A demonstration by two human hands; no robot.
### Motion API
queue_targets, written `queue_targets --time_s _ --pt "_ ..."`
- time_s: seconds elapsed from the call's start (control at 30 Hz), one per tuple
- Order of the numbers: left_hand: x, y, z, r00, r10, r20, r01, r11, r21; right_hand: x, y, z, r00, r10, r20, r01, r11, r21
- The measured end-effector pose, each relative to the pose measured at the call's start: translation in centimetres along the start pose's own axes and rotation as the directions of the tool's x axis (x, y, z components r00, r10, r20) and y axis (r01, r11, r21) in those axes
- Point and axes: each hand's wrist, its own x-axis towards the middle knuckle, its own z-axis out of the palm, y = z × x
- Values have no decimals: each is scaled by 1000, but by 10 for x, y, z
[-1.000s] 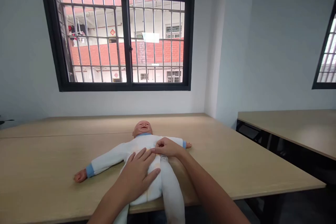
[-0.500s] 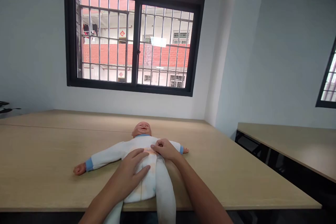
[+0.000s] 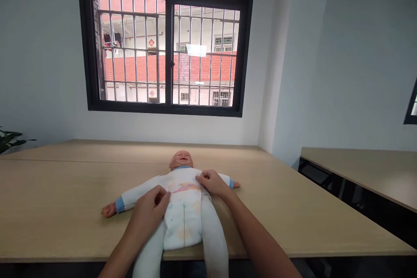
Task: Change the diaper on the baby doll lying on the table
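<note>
Between my left hand [image 3: 150, 207] and right hand [image 3: 211, 182], the diaper [image 3: 183, 221] covers the doll's [image 3: 177, 177] front. Fingers curl at its waist edges; whether gripping, I can't tell.

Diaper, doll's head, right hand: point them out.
Diaper [image 3: 183, 220], head view: middle of its front.
Doll's head [image 3: 181, 158], head view: middle of the face.
Right hand [image 3: 212, 182], head view: back of the hand.

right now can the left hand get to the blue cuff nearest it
Probably yes: the left hand is at the edge of the diaper, and the blue cuff lies just outward, uncovered, with nothing visible blocking the way.
</note>
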Motion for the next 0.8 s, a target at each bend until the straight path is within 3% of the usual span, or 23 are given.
queue_targets --time_s 0.13,0.27,0.43,0.63,0.8 --pt "17 13 7 998 -17 68 1 972 236 -5 -6 0 996 -41 76 46 997 -66" --pt "25 26 9 985 -76 155 10 922 386 -11 -12 1 994 -2 112 25 977 -210" --pt "27 33 13 986 -71 150 -14 865 501 -14 -18 3 991 -55 123 90 949 -301" --pt "31 30 15 996 1 93 -48 858 512 -13 -21 0 989 -70 133 104 957 -272" --pt "27 5 -6 999 -16 38 -4 879 476 -16 -24 -5 986 -52 157 88 968 -234"
